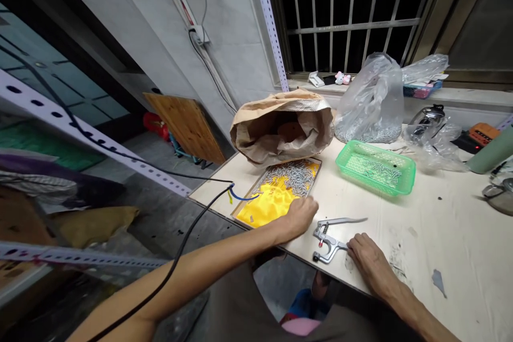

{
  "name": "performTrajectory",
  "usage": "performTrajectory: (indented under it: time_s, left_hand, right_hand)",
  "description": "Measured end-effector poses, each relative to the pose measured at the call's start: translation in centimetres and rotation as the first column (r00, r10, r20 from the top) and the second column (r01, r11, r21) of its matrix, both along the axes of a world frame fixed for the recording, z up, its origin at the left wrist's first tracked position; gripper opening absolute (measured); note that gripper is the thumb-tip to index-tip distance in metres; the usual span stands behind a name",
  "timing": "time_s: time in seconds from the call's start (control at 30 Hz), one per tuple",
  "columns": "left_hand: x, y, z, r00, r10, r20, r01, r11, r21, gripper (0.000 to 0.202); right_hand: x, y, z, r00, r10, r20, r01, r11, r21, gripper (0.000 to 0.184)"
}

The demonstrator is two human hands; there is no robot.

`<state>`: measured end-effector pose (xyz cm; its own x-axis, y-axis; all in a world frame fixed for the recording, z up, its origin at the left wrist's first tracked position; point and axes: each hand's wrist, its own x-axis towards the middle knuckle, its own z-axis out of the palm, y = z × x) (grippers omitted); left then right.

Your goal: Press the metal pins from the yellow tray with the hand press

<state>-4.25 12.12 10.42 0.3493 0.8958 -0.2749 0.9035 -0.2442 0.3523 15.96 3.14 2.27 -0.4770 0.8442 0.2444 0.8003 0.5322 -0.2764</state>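
My left hand (300, 218) is closed at the near right edge of a shallow tray (245, 199). Whatever its fingers may hold is hidden. A shiny yellow cloth (266, 200) lines this tray, and many small silver metal pieces (294, 176) are heaped over its far part. Right of that hand, a pair of silver snap pliers (331, 243) lies on the table with its handles spread apart. My right hand (371, 262) rests at the table's front edge, fingers curled over the end of the lower handle.
Behind the tray a brown paper sack (256, 139) gapes open. A green plastic basket (374, 184) contains more small metal pieces. Further back stand a clear plastic bag (371, 101) and a green cylinder (491, 152). A black cable (188, 230) crosses my left arm.
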Motion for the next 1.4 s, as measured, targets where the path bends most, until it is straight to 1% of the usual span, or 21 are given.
performTrajectory:
  time_s: [0.07,0.1,0.13,0.2,0.23,0.3,0.4,0.47,0.53,0.6,0.67,0.73,0.8,0.9,0.97,1.0,1.07,1.1,1.17,1.23,1.4]
  left_hand:
    - [1.0,2.0,3.1,1.0,0.014,-0.015,-0.013,0.994,0.112,0.026]
    - [1.4,2.9,4.6,1.0,0.007,0.002,-0.007,0.966,0.257,0.027]
    - [1.6,3.8,5.9,1.0,0.011,0.02,-0.018,0.933,0.359,0.03]
    - [1.4,5.0,7.5,0.999,0.041,0.0,-0.036,0.9,0.434,0.031]
    - [0.9,5.3,7.5,0.998,0.062,-0.025,-0.045,0.903,0.427,0.028]
    - [-0.7,5.5,6.2,0.99,0.102,-0.093,-0.062,0.929,0.364,0.025]
    - [-3.8,4.7,2.1,0.973,0.121,-0.196,-0.078,0.974,0.211,0.022]
    - [-5.6,4.1,-0.7,0.975,0.068,-0.211,-0.038,0.989,0.142,0.021]
    - [-6.6,3.6,-2.9,0.978,-0.003,-0.211,0.029,0.993,0.118,0.021]
    - [-7.2,3.2,-4.6,0.972,-0.063,-0.228,0.092,0.989,0.118,0.022]
    - [-7.5,3.0,-5.7,0.961,-0.114,-0.251,0.149,0.981,0.126,0.023]
    - [-7.6,2.7,-6.4,0.956,-0.16,-0.246,0.197,0.971,0.132,0.021]
    - [-7.6,2.1,-6.7,0.975,-0.137,-0.177,0.164,0.975,0.148,0.019]
    - [-6.8,0.5,-6.2,1.0,-0.008,-0.006,0.009,0.987,0.16,0.019]
    - [-5.7,-1.1,-5.6,0.972,0.125,0.199,-0.138,0.989,0.049,0.018]
    - [-5.1,-1.9,-5.3,0.929,0.209,0.305,-0.202,0.978,-0.057,0.017]
    - [-3.8,-3.4,-5.1,0.802,0.409,0.435,-0.287,0.903,-0.318,0.016]
    - [-3.2,-4.1,-5.2,0.759,0.482,0.437,-0.299,0.855,-0.423,0.015]
    - [-2.3,-5.1,-5.6,0.721,0.57,0.394,-0.305,0.772,-0.558,0.014]
    - [-1.7,-5.8,-6.2,0.706,0.607,0.365,-0.321,0.734,-0.598,0.015]
    - [-1.1,-6.6,-6.9,0.642,0.685,0.345,-0.403,0.684,-0.608,0.019]
  right_hand:
    - [0.0,-0.1,0.0,1.0,-0.013,-0.008,0.013,1.0,-0.013,0.024]
    - [0.0,-0.1,0.0,1.0,-0.017,-0.013,0.017,1.0,-0.023,0.024]
    - [0.0,-0.1,0.0,1.0,-0.019,-0.02,0.018,0.999,-0.032,0.023]
    - [0.1,-0.1,-0.3,0.999,-0.019,-0.037,0.017,0.999,-0.05,0.022]
    - [0.2,-0.1,-0.5,0.999,-0.016,-0.047,0.013,0.998,-0.059,0.021]
    - [0.4,-0.1,-0.9,0.998,-0.01,-0.068,0.005,0.997,-0.071,0.019]
    - [0.5,0.0,-1.3,0.996,0.004,-0.084,-0.01,0.997,-0.071,0.019]
    - [0.6,0.1,-1.4,0.996,0.014,-0.083,-0.018,0.998,-0.057,0.019]
    - [0.5,0.1,-1.3,0.997,0.019,-0.075,-0.022,0.999,-0.046,0.019]
    - [0.4,0.2,-1.2,0.998,0.016,-0.058,-0.018,0.999,-0.031,0.02]
    - [0.3,0.2,-1.1,0.999,0.013,-0.034,-0.013,1.0,-0.006,0.021]
    - [0.2,0.2,-1.1,1.0,0.007,-0.008,-0.007,1.0,0.029,0.021]
    - [0.1,0.2,-1.1,1.0,0.001,0.018,-0.002,0.998,0.058,0.022]
    - [0.0,0.2,-1.0,0.998,-0.011,0.055,0.007,0.997,0.074,0.024]
    - [-0.1,0.2,-0.9,0.997,-0.013,0.075,0.008,0.998,0.067,0.025]
    - [-0.1,0.2,-0.8,0.997,-0.013,0.082,0.008,0.998,0.059,0.025]
    - [-0.2,0.2,-0.8,0.995,-0.019,0.096,0.015,0.999,0.046,0.025]
    - [-0.2,0.2,-0.9,0.994,-0.026,0.103,0.022,0.999,0.04,0.024]
    - [-0.3,0.1,-0.9,0.993,-0.034,0.112,0.031,0.999,0.026,0.024]
    - [-0.3,0.0,-1.0,0.994,-0.034,0.102,0.033,0.999,0.007,0.024]
    - [-0.2,-0.2,-0.7,0.999,-0.014,0.051,0.016,0.999,-0.046,0.024]
